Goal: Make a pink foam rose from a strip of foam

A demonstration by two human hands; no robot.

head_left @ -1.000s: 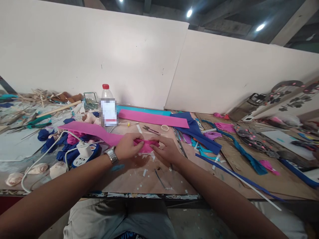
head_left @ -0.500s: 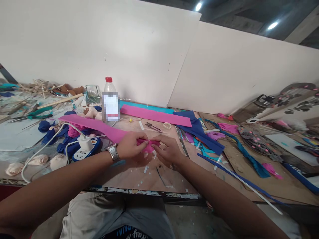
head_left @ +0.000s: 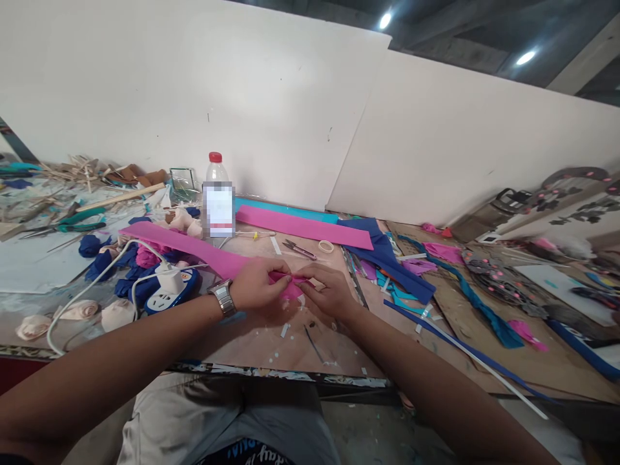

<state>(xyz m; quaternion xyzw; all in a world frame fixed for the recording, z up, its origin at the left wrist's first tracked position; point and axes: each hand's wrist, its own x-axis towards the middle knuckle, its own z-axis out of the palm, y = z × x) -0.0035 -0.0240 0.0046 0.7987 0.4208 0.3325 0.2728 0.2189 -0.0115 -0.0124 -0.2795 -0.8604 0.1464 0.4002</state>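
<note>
A long pink strip of crepe paper (head_left: 194, 248) runs from the left of the table into my hands. My left hand (head_left: 259, 282), with a metal watch on its wrist, pinches the strip near its end between thumb and fingers. Close against it, my right hand (head_left: 329, 290) grips the same end, its fingertips almost meeting the left ones. The gathered end between them is partly hidden by my fingers. Behind my hands lie thread snips (head_left: 300, 250), a roll of tape (head_left: 326, 246) and a second, folded pink strip (head_left: 305, 228).
A red-capped bottle (head_left: 216, 169) stands behind a phone with a blurred screen (head_left: 219, 210). At left are a power strip (head_left: 167, 297) with white cables, blue and cream paper flowers (head_left: 80, 310) and green-handled pliers (head_left: 82, 221). Blue paper (head_left: 411, 274) and cardboard (head_left: 465, 310) lie right.
Both hands have stayed together at the strip's end, with small shifts of the fingers. The whole view has moved slightly; the things on the table lie as before.
</note>
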